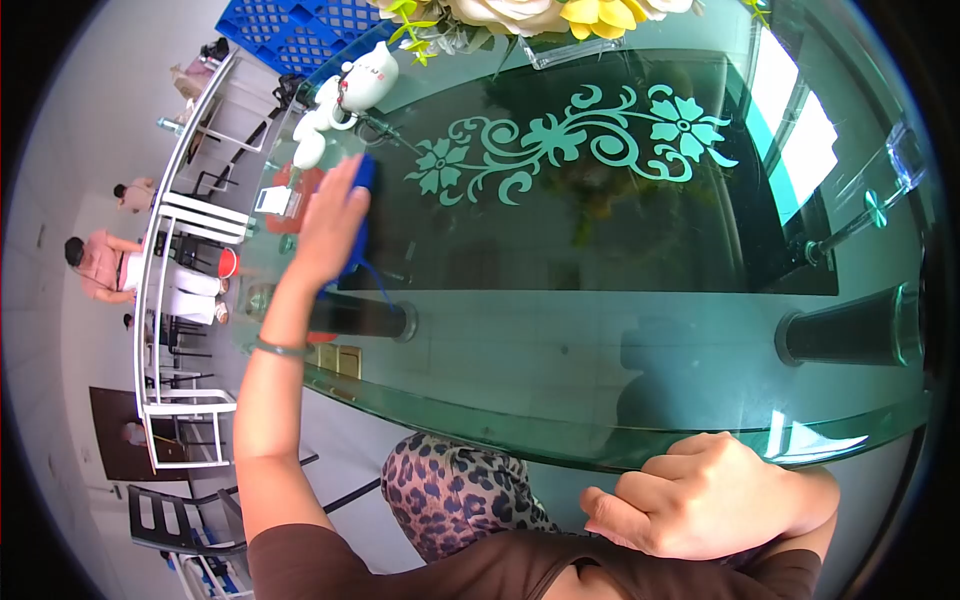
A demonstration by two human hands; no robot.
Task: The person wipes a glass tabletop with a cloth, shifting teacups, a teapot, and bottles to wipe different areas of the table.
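Evidently, in the head view, the left hand (328, 235) was spread nearly flat, its fingers long and close together, over a blue cloth-like thing (367, 172) near the left side of the glass tabletop (560, 452). Whether any of it was pinched underneath, I could not tell. The right hand (690, 495) was curled into a fist by the near rim; nothing showed in it, and contact with the glass was unclear.

For good control, a level palm and light, even pressure seemed best, with the blue thing's loose strand kept from snagging. Short, slow strokes suited the crowded side: the white figurine (368, 80) stood just beyond the fingertips, and a red-orange patch showed beside the hand.

As for edges, the rim curved around below the left forearm and past the right fist, so sleeve and wrist needed care there. The widest room for moving seemed to run sideways across the floral pattern (555, 140), short of the flowers (520, 12) and their clear base (572, 52) at the far side.
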